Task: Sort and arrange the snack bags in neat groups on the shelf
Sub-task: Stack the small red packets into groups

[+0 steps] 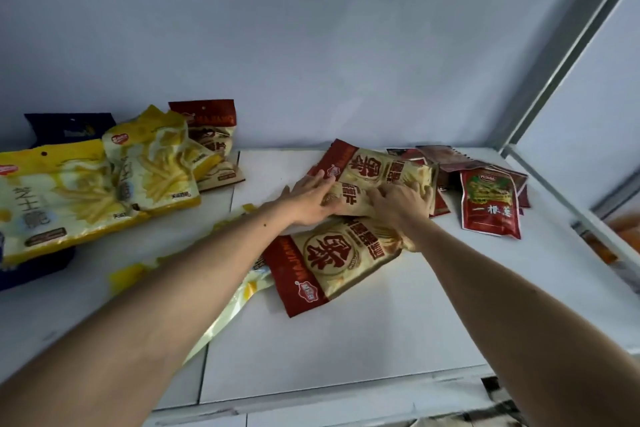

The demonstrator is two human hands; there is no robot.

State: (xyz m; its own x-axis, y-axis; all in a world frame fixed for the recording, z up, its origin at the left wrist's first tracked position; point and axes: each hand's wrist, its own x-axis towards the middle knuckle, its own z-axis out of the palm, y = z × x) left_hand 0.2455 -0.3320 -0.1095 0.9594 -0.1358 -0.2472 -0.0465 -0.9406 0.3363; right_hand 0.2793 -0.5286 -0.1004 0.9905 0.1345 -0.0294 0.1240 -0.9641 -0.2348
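Sorting looks roughly half done, judging by how the bags lie. Both hands work the middle of the white shelf [346, 340]: the left hand [310, 199] lies flat with straight fingers [320, 180] on a red-and-cream bag [349, 199], while the right hand [401, 204] curls its fingers [420, 189] over that bag's far edge, seemingly gripping it, though the blur makes this hard to confirm. A matching rear bag [381, 166] touches it behind, and a matching front bag [329, 260] lies askew just before it, so this group is gathered but not squared.

At the left, two yellow fries bags [86, 191] overlap beside a standing red-and-cream bag [211, 142], which probably belongs with the middle pile. A further yellow bag [228, 308] lies partly under the left forearm. On the right, small red pouches [490, 203] sit in a loose heap and need tidying.
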